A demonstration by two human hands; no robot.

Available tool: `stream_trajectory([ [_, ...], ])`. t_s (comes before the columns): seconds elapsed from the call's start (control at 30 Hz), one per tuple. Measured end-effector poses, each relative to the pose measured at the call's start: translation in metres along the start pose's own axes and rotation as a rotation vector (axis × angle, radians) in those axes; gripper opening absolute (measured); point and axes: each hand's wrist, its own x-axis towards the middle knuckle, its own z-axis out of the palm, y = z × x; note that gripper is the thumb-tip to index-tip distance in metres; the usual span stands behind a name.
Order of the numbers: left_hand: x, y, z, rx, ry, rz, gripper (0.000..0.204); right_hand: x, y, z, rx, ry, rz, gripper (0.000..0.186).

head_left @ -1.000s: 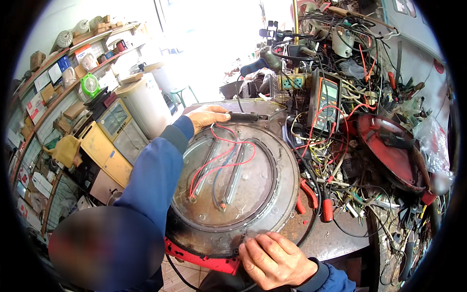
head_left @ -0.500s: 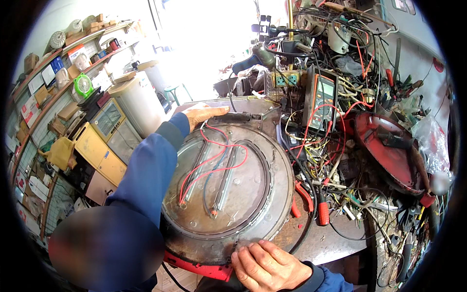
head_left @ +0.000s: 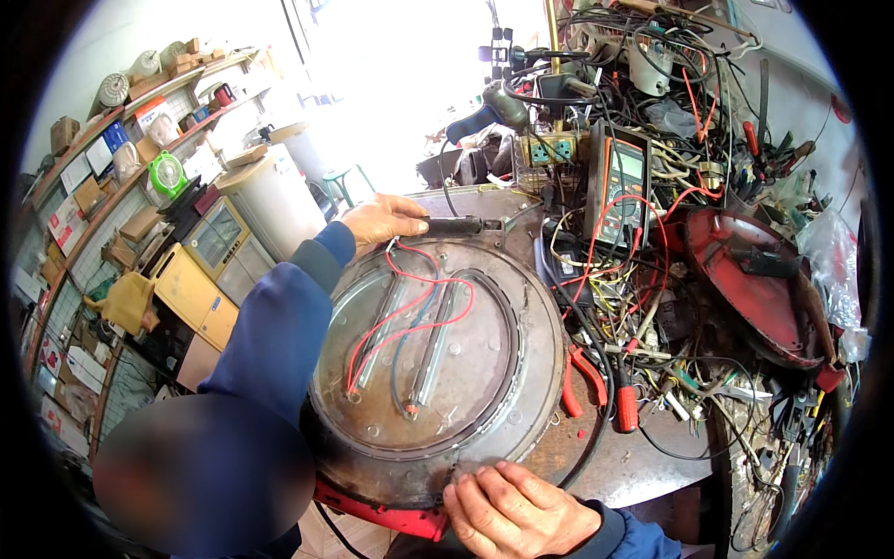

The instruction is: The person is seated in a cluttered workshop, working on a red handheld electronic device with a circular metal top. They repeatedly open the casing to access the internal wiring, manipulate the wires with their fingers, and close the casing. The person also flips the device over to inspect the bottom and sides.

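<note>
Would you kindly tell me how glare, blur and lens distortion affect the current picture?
In the head view, the background at top centre is blown out to white; there too, the shelves bend near the dark rim; a blurred oval hides part of the lower left; the left hand and right hand look fairly sharp.

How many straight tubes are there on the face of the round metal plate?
2: the left tube and the right tube, lying side by side. Red wires cross over them. Any under the round metal plate would be hidden.
</note>
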Motion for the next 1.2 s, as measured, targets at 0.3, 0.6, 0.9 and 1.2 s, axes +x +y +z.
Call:
stream_trajectory([
  [0.3,-0.003,0.025,0.015,0.632,0.095,0.212,0.037,-0.002,0.0,-0.003,-0.005,-0.014,-0.003,0.031],
  [0.6,-0.009,0.042,0.021,0.683,0.14,0.141,0.033,-0.005,-0.001,-0.001,-0.001,-0.023,-0.001,0.032],
  [0.9,-0.007,0.044,0.008,0.806,0.046,0.244,0.033,-0.001,0.001,0.001,0.02,-0.047,0.019,0.027],
  [1.2,0.016,0.051,0.01,0.883,-0.128,0.264,0.05,-0.001,-0.003,0.011,-0.07,-0.174,0.052,0.022],
])
